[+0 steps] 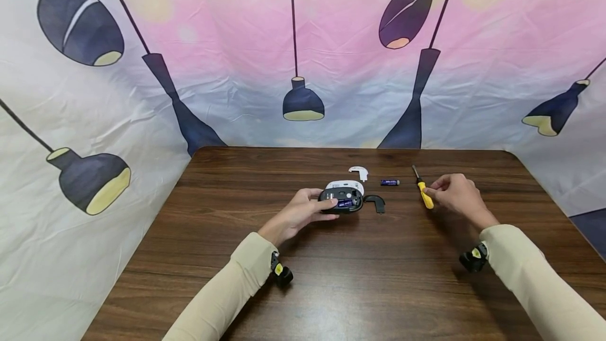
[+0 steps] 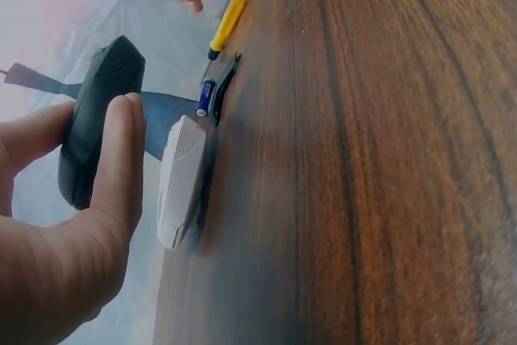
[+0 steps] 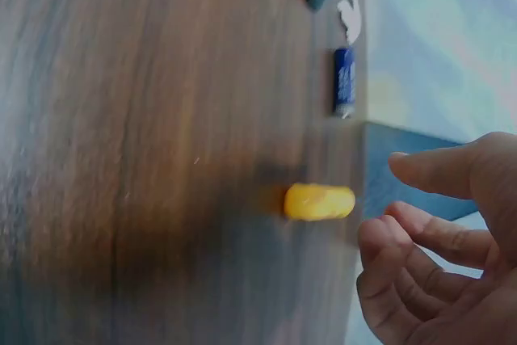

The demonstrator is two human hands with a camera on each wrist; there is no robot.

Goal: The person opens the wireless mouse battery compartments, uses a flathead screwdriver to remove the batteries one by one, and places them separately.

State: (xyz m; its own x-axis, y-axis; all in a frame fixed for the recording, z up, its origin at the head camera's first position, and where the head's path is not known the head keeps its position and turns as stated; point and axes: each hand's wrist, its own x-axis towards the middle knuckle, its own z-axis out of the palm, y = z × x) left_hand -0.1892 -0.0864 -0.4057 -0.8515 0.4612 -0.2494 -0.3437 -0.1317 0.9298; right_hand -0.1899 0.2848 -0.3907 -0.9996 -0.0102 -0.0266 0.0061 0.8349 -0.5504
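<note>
Between thumb and fingers, my left hand (image 1: 298, 210) holds a black computer mouse (image 1: 326, 205) with its underside up. A blue battery (image 1: 347, 203) sits in the mouse's uncovered compartment. Just behind it on the table lies a white mouse (image 1: 344, 187), seen side-on in the left wrist view (image 2: 182, 187). My right hand (image 1: 458, 193) hovers beside a yellow-handled screwdriver (image 1: 425, 196). In the right wrist view a gap shows between that hand's thumb and fingers, and the yellow handle (image 3: 319, 202) lies apart from them.
A black curved cover (image 1: 377, 202) lies right of the black mouse, and a white one (image 1: 361, 171) farther back. Another blue battery (image 1: 390, 182) lies left of the screwdriver. The brown wooden table (image 1: 303, 278) ends at a printed cloth backdrop (image 1: 255, 57).
</note>
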